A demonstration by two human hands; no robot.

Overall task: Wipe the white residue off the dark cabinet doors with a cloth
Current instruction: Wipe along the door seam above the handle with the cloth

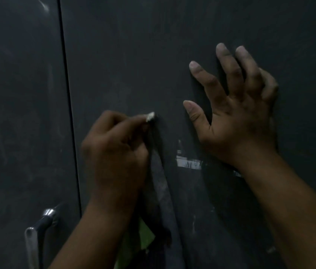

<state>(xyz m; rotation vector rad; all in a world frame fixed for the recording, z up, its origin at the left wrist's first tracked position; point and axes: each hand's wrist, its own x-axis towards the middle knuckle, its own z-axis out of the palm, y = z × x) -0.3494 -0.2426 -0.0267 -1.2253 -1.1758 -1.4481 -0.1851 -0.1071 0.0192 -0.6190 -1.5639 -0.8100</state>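
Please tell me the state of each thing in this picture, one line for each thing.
left hand: fingers curled, pinching a small white piece against the door
right hand: fingers spread, resting flat on the door
right cabinet door: closed, white residue remains
green cloth: hanging under the left wrist
metal handle: untouched
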